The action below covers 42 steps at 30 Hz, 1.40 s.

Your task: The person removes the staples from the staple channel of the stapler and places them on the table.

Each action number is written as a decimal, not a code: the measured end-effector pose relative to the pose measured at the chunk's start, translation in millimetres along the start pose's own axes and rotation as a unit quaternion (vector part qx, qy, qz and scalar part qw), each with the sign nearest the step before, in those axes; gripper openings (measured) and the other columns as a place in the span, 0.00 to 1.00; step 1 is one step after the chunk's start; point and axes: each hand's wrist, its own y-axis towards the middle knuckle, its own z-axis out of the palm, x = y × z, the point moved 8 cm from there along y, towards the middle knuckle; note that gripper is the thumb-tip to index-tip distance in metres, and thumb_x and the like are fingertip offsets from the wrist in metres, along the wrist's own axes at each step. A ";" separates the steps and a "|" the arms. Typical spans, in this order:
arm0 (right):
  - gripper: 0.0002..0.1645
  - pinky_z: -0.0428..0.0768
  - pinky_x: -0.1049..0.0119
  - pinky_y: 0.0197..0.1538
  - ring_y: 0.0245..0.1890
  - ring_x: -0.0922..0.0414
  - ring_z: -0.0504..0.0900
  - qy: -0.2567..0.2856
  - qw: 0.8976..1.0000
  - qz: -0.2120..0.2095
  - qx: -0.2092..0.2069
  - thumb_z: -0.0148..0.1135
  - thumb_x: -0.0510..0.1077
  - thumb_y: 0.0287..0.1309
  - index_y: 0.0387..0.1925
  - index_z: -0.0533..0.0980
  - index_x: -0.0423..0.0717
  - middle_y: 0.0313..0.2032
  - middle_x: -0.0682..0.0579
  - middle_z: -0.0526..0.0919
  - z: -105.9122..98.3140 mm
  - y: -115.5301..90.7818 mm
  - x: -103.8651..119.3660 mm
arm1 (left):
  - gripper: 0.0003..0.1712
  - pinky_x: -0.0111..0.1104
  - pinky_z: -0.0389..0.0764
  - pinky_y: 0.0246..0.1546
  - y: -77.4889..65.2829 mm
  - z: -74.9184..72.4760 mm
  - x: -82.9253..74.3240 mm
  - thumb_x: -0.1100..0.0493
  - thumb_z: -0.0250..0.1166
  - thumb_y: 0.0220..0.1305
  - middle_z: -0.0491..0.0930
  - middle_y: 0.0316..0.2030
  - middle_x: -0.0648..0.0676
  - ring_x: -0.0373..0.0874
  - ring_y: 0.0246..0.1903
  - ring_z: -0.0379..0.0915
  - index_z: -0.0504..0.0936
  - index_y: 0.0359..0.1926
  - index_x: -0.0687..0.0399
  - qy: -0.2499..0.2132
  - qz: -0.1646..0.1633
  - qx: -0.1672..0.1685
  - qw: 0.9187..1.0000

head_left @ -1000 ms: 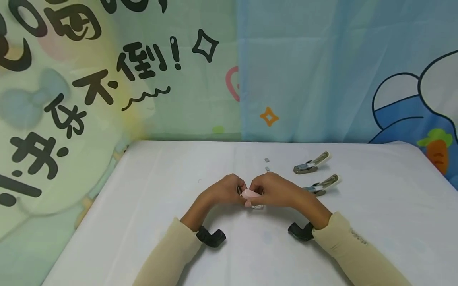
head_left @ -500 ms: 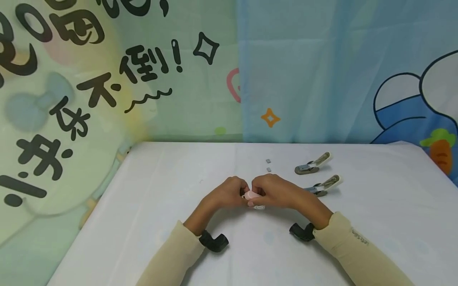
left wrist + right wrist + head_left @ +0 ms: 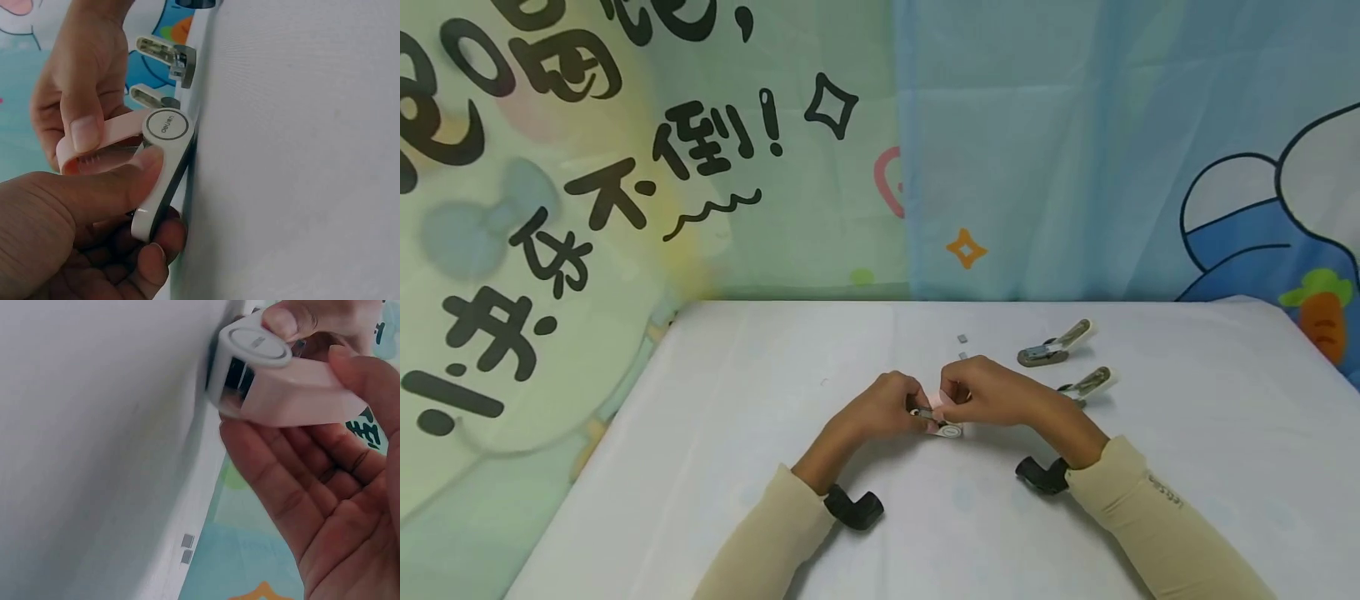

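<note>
A small stapler point(image 3: 167, 128) with a white base and a pink top arm point(image 3: 300, 394) stands opened wide, its round "deli" badge facing the left wrist camera. My left hand point(image 3: 887, 407) grips the white base point(image 3: 147, 215), thumb on its side and fingers underneath. With thumb and fingers my right hand point(image 3: 992, 392) pinches the pink arm near its free end. In the head view the hands hide much of the stapler, which is low over the white table. Two grey staple strips point(image 3: 187, 549) lie beyond the hands.
Two more opened staplers, a far one point(image 3: 1054, 345) and a nearer one point(image 3: 1086, 385), lie on the white table point(image 3: 760, 358) right of the hands. The right hand partly covers the nearer one. A printed curtain point(image 3: 1037, 150) hangs behind the table's back edge.
My right hand has shifted right and slightly up, and the stapler's pink arm now stands away from its base, exposing the inside. The left hand has drifted slightly right, still holding the base.
</note>
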 end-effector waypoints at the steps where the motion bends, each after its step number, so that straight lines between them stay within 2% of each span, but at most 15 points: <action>1: 0.08 0.79 0.66 0.33 0.28 0.63 0.80 0.006 1.000 0.003 0.000 0.66 0.39 0.59 0.29 0.74 0.46 0.28 0.59 0.79 -1.1 0.1 -0.3 | 0.07 0.27 0.66 0.22 0.6 -0.8 0.4 0.63 0.76 0.52 0.78 0.22 0.46 0.36 0.21 0.65 0.84 0.29 0.56 0.002 -0.004 0.002 1.000; 4: 0.06 0.80 0.65 0.37 0.32 0.61 0.81 0.011 1.000 0.016 -0.009 0.66 0.39 0.58 0.35 0.76 0.44 0.33 0.57 0.79 -6.2 0.3 0.0 | 0.07 0.28 0.66 0.23 1.4 -4.6 1.1 0.63 0.76 0.52 0.79 0.23 0.46 0.37 0.22 0.66 0.84 0.29 0.56 0.000 -0.019 0.005 1.000; 7: 0.08 0.80 0.64 0.38 0.34 0.60 0.81 0.010 0.999 0.031 -0.009 0.66 0.39 0.57 0.39 0.79 0.41 0.35 0.56 0.80 -11.7 -1.8 -0.6 | 0.08 0.28 0.67 0.24 2.7 -6.9 2.5 0.63 0.76 0.52 0.78 0.24 0.47 0.37 0.24 0.67 0.84 0.30 0.57 0.002 -0.028 0.003 1.000; 12: 0.12 0.78 0.66 0.33 0.30 0.61 0.81 0.007 0.997 0.077 0.029 0.64 0.39 0.57 0.43 0.82 0.39 0.33 0.58 0.83 -15.7 -12.9 -8.5 | 0.08 0.27 0.69 0.25 5.3 -0.7 7.5 0.63 0.76 0.51 0.78 0.26 0.46 0.37 0.25 0.67 0.85 0.32 0.58 -0.006 -0.036 0.013 0.999; 16: 0.16 0.73 0.68 0.28 0.26 0.61 0.74 -0.008 0.993 0.100 0.057 0.64 0.36 0.55 0.47 0.83 0.39 0.31 0.58 0.83 -16.8 -21.9 -15.9 | 0.08 0.28 0.70 0.25 4.4 3.2 13.8 0.63 0.76 0.52 0.79 0.26 0.47 0.37 0.25 0.68 0.85 0.32 0.59 -0.021 -0.042 0.012 0.999; 19: 0.18 0.71 0.68 0.28 0.25 0.61 0.71 -0.019 0.990 0.124 0.069 0.64 0.34 0.54 0.49 0.83 0.40 0.35 0.56 0.84 -16.6 -26.6 -22.9 | 0.07 0.28 0.72 0.25 2.7 4.0 20.3 0.63 0.75 0.52 0.80 0.26 0.47 0.37 0.25 0.70 0.85 0.31 0.58 -0.043 -0.044 0.004 0.998; 23: 0.18 0.72 0.67 0.29 0.27 0.61 0.72 -0.025 0.986 0.145 0.073 0.63 0.32 0.54 0.48 0.83 0.41 0.41 0.54 0.85 -15.4 -29.2 -28.5 | 0.08 0.28 0.72 0.27 0.7 4.9 24.7 0.60 0.76 0.52 0.81 0.27 0.46 0.37 0.27 0.71 0.86 0.33 0.56 -0.071 -0.042 0.011 0.997; 30: 0.17 0.72 0.67 0.30 0.28 0.60 0.74 -0.030 0.989 0.125 0.077 0.62 0.31 0.52 0.44 0.84 0.43 0.36 0.56 0.84 -15.0 -27.1 -21.0 | 0.10 0.28 0.74 0.29 -1.5 3.9 19.9 0.61 0.76 0.51 0.83 0.27 0.45 0.37 0.27 0.76 0.87 0.36 0.56 -0.074 -0.028 0.045 0.996; 33: 0.19 0.74 0.66 0.34 0.34 0.59 0.77 -0.062 0.987 0.126 0.075 0.63 0.33 0.54 0.49 0.82 0.43 0.42 0.54 0.83 -17.2 -27.7 -15.3 | 0.10 0.28 0.75 0.30 0.3 3.9 17.6 0.62 0.77 0.50 0.83 0.27 0.45 0.37 0.27 0.76 0.87 0.35 0.57 -0.060 -0.017 0.044 0.997; 35: 0.20 0.75 0.64 0.37 0.38 0.57 0.78 -0.095 0.987 0.114 0.056 0.66 0.36 0.55 0.52 0.81 0.43 0.47 0.52 0.81 -21.9 -27.4 -7.5 | 0.10 0.27 0.75 0.30 1.5 3.0 14.6 0.62 0.77 0.50 0.82 0.27 0.44 0.36 0.28 0.76 0.87 0.34 0.57 -0.047 -0.010 0.039 0.998; 37: 0.21 0.77 0.64 0.39 0.40 0.56 0.79 -0.117 0.989 0.093 0.016 0.68 0.39 0.56 0.53 0.80 0.44 0.48 0.52 0.79 -28.4 -25.4 3.8 | 0.10 0.27 0.75 0.30 2.5 2.4 10.7 0.62 0.78 0.50 0.82 0.27 0.44 0.36 0.28 0.75 0.87 0.34 0.58 -0.032 0.000 0.036 0.999; 40: 0.15 0.77 0.64 0.35 0.35 0.59 0.78 -0.112 0.992 0.049 -0.036 0.68 0.39 0.58 0.48 0.82 0.44 0.42 0.53 0.79 -31.8 -20.1 21.2 | 0.11 0.26 0.75 0.30 2.3 1.2 5.6 0.61 0.78 0.49 0.81 0.27 0.44 0.35 0.27 0.74 0.87 0.34 0.58 -0.013 0.008 0.032 0.999; 42: 0.10 0.76 0.66 0.34 0.31 0.62 0.76 -0.101 0.994 0.036 -0.038 0.67 0.39 0.59 0.43 0.83 0.44 0.39 0.55 0.77 -26.1 -15.6 27.5 | 0.11 0.26 0.75 0.30 2.0 0.7 3.5 0.61 0.78 0.49 0.81 0.27 0.44 0.35 0.27 0.74 0.86 0.34 0.59 -0.009 0.011 0.029 0.999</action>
